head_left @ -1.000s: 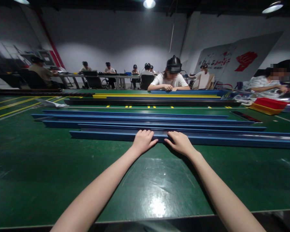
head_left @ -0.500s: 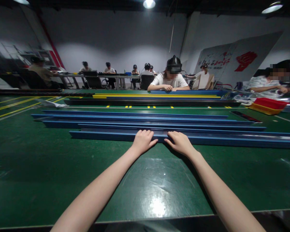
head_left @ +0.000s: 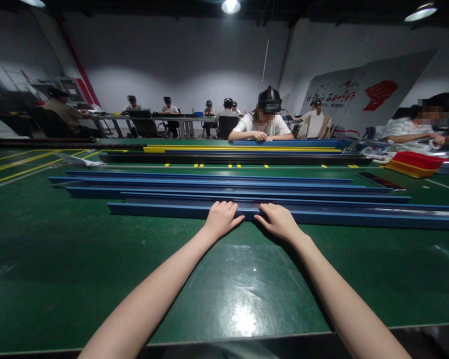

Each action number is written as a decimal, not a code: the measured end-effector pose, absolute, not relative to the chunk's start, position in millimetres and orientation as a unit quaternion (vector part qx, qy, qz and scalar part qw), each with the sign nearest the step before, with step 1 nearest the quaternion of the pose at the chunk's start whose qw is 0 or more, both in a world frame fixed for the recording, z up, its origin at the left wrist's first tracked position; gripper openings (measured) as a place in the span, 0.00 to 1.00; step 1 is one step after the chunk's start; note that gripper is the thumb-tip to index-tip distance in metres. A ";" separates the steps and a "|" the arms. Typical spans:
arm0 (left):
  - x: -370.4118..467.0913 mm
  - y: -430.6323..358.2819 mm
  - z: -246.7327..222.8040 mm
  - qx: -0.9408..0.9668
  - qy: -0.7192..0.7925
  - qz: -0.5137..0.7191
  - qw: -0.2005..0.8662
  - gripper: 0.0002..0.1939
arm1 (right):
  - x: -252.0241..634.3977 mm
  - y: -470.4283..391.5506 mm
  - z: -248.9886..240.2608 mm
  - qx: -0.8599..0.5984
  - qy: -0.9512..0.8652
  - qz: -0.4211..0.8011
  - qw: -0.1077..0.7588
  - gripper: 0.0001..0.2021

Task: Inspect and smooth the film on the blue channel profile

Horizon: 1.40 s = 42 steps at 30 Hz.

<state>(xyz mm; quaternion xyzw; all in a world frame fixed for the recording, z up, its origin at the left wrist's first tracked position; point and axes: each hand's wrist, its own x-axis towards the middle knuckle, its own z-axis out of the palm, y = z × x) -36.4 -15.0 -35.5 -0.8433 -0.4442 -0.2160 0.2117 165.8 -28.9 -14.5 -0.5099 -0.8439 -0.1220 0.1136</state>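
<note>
A long blue channel [head_left: 164, 211] lies across the green table [head_left: 97, 269], the nearest of several blue lengths. My left hand [head_left: 222, 218] grips its near wall, fingers curled over the top edge and thumb on the front side. A short way to the right, my right hand [head_left: 277, 219] grips the same channel in the same way, its thumb pointing towards the left hand. Between the two hands a short stretch of the blue wall shows. The fingertips are hidden inside the channel. Right behind it lie more blue channels [head_left: 97, 192].
Farther back lie black lengths [head_left: 247, 159] and yellow strips [head_left: 228, 149]. A red and yellow tray [head_left: 415, 163] and a dark flat device [head_left: 381, 180] are at the right. A person [head_left: 262, 124] leans on the far edge; another person [head_left: 411, 129] sits at the right.
</note>
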 end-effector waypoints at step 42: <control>-36.2 -16.2 -33.6 -0.847 -0.446 -0.212 0.197 0.18 | 165.4 -30.0 -12.9 -0.511 -0.844 -0.113 0.114 0.14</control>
